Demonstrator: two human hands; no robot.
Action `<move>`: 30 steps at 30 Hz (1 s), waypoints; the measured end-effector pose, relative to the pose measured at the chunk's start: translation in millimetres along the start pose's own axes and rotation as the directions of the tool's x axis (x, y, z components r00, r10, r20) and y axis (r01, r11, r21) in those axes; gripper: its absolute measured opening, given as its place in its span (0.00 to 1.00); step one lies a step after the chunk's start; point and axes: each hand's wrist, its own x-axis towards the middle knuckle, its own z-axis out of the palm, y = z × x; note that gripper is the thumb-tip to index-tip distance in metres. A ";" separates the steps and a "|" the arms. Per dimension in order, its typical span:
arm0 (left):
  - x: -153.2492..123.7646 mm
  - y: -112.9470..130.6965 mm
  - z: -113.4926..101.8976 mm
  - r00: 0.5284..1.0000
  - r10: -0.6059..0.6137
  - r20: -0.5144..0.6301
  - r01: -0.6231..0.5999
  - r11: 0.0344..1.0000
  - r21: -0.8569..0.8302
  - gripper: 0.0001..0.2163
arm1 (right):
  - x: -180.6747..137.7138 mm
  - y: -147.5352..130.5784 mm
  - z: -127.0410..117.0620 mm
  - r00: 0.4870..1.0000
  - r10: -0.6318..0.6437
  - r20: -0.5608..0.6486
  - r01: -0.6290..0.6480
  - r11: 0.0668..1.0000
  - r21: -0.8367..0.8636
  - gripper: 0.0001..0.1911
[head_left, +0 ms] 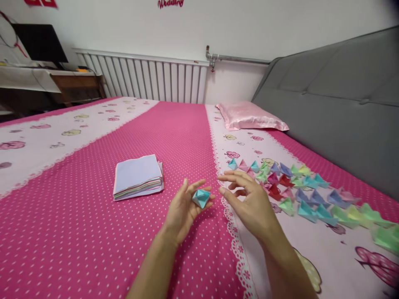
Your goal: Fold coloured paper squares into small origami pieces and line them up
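Note:
My left hand (184, 209) is turned palm up over the pink bedspread, with a small light-blue folded paper boat (201, 198) resting on its fingers. Just to the right, my right hand (247, 197) hovers with curved fingers, its thumb apart from the fingertips and nothing between them. It is apart from the paper boat. Beyond my right hand, several folded paper boats (307, 211) in blue, green, red, pink, purple and yellow stand in rows on the bed. To the left of my left hand lies a stack of square coloured paper (139, 174), a pale lilac sheet on top.
A pink satin pillow (251, 116) lies at the back right, beside the grey padded headboard (336, 91). Along the far wall runs a white radiator (149, 77) with a pipe (240, 59). A monitor (40, 43) stands on a desk at the far left.

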 end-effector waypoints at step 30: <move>2.5 -11.7 -11.0 0.991 0.122 -0.056 -0.110 0.975 0.191 0.13 | -3.0 6.7 32.3 0.979 0.066 -0.192 -0.094 0.986 -0.140 0.06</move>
